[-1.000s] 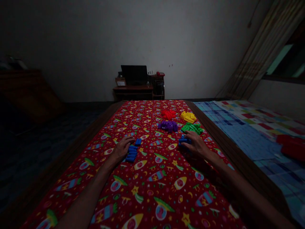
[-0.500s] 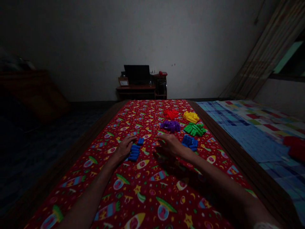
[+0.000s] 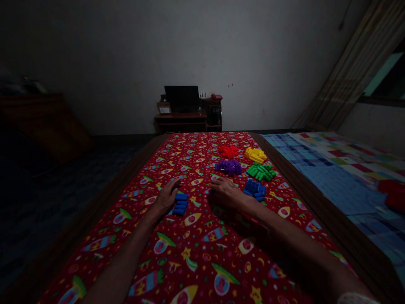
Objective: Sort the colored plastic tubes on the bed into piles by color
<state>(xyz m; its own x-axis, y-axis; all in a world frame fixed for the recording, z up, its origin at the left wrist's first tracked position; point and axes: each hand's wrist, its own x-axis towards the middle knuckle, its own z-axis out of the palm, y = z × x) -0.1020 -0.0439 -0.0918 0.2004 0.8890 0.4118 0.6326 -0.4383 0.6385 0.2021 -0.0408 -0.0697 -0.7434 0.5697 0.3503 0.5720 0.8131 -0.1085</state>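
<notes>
A short row of several blue pieces (image 3: 180,204) lies on the red patterned cloth. Just left of it is my left hand (image 3: 167,196), fingers bent and a little apart, with nothing visible in it. My right hand (image 3: 226,192) hovers low over the cloth, right of the row, its fingers curled down together; whatever they hold is hidden. Behind its wrist sits a blue pile (image 3: 254,189). Farther back are a purple pile (image 3: 229,167), a green pile (image 3: 261,172), a red pile (image 3: 229,151) and a yellow pile (image 3: 255,155).
The long table (image 3: 193,253) has dark brown edges. Beyond it, a desk (image 3: 182,119) with a black monitor (image 3: 182,98) stands against the wall. A bed with a plaid blue cover (image 3: 332,181) is on the right, and a wooden cabinet (image 3: 47,126) on the left.
The separate blue piece behind the row is no longer visible. My right hand has moved slightly right and lower, its fingers more curled. My left hand stays beside the row.
</notes>
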